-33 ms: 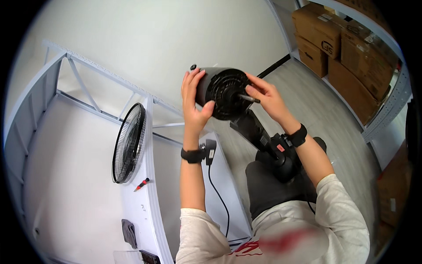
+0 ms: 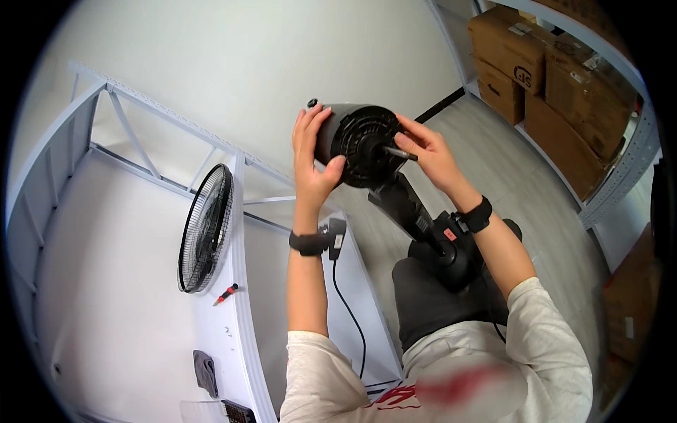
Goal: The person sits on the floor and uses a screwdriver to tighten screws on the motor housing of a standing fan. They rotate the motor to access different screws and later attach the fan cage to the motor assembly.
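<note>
A black fan motor housing (image 2: pixel 347 134) is held up in front of me, its round slotted face turned toward me. From the middle of that face a metal shaft (image 2: pixel 400 153) sticks out to the right. My left hand (image 2: pixel 310 158) is wrapped round the housing's left side, thumb on the rim. On the other side, my right hand (image 2: pixel 431 156) grips the right edge, its thumb close to the shaft; the fingertips behind are hidden. Below the housing a black neck (image 2: pixel 402 206) slants down to the fan's base (image 2: pixel 457 264), which rests by my lap.
On the white shelf bench (image 2: pixel 243 331) at left lie a wire fan grille (image 2: pixel 206 229), a red-and-black screwdriver (image 2: pixel 226 294), several tiny parts and a grey cloth (image 2: pixel 205 374). Cardboard boxes (image 2: pixel 578 92) fill a rack at right. A cable (image 2: pixel 345 303) hangs from my left wristband.
The motor housing and both hands have risen very slightly in view. Both hands keep the same hold on it.
</note>
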Demonstrator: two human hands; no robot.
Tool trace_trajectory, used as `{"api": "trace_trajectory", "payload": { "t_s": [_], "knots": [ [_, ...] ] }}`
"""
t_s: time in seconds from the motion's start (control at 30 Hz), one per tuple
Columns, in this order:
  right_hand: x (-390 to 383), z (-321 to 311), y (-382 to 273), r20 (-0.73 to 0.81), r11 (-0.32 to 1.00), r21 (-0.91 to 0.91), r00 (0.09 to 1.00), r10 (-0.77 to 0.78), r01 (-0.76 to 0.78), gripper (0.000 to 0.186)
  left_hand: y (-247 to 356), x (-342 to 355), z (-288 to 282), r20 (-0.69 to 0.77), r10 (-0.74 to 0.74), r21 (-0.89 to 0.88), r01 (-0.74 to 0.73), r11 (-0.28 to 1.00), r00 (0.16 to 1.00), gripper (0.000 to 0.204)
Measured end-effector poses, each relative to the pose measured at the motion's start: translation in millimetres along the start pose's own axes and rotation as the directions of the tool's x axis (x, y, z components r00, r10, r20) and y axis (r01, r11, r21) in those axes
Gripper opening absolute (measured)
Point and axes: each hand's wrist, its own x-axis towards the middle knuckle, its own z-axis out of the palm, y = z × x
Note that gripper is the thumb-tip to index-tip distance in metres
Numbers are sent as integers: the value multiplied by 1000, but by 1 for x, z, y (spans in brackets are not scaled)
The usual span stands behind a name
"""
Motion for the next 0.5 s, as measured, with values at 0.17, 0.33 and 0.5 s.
{"api": "trace_trajectory", "payload": {
  "t_s": [0.17,0.33,0.5],
  "knots": [
    [-1,-8,-2,-92,999,-31,996,-23,20,47,3,19,9,74,28,-65,-24,998,997,72],
    [-1,-14,-8,-105,995,-60,991,-82,76,48,-5,34,14,108,89,-151,-72,986,990,73],
    [-11,-8,-6,-181,985,-105,971,-156,139,47,-13,44,13,205,146,-257,-91,962,968,74]
  ]
}}
